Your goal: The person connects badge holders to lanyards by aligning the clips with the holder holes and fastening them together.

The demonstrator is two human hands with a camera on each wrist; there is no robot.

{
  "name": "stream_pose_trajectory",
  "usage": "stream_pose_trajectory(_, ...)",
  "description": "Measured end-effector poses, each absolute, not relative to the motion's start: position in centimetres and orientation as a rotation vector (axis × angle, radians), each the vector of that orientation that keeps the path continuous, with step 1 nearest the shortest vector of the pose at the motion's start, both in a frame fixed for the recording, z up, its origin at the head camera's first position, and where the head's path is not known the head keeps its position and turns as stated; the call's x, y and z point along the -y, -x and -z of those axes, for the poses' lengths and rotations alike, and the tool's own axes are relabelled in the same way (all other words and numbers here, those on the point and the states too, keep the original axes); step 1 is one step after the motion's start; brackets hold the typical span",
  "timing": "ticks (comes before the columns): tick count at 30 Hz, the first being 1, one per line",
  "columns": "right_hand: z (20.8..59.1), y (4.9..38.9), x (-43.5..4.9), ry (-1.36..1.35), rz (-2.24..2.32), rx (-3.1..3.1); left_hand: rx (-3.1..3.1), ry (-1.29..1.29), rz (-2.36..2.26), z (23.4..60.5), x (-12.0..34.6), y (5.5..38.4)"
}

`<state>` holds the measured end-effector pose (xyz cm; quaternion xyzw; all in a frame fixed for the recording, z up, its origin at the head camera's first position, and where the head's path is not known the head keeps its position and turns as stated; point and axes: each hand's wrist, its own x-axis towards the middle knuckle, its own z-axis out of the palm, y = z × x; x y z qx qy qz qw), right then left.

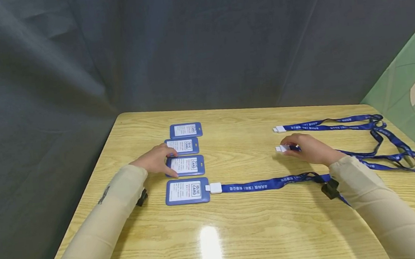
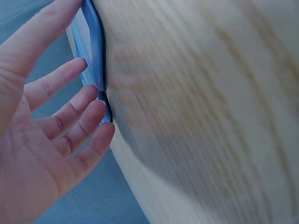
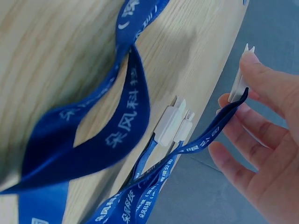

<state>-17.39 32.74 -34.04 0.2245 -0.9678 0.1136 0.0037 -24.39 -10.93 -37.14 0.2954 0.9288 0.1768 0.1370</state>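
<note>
My right hand (image 1: 307,150) pinches the white plastic clip (image 1: 282,148) of a blue lanyard between thumb and fingers, raised above the table in the right wrist view. The lanyard's strap (image 3: 205,139) trails from the clip. My left hand (image 1: 156,159) reaches over the left end of a blue ID card holder (image 1: 186,166), thumb and forefinger spread to either side of it. In the left wrist view its fingers are loosely extended beside the holders' edges. Nearest me, another card holder (image 1: 186,191) is joined to a lanyard by a white clip (image 1: 215,188).
Two more card holders (image 1: 186,130) lie farther back in the same column. Other lanyard clips (image 3: 170,125) rest on the wooden table (image 1: 247,225), their straps (image 1: 353,126) looped at the right. A dark cloth (image 1: 207,46) hangs behind the table.
</note>
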Motion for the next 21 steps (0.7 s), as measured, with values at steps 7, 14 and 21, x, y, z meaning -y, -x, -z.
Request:
stream_pose_trajectory(7,34.0,17.6,-32.4,-0.72,-0.378,3.04,-2.691,-0.861,-0.506,37.2,10.9,24.4)
stream_pose_trajectory(14,34.3,17.6,-32.0,-0.698,-0.383,3.051,-2.684,-0.849,-0.523,37.3,10.9,24.4)
stream_pose_trajectory(21,34.3,17.7,-31.7,-0.702,-0.383,3.044,-2.679,-0.849,-0.538,37.1,10.9,24.3)
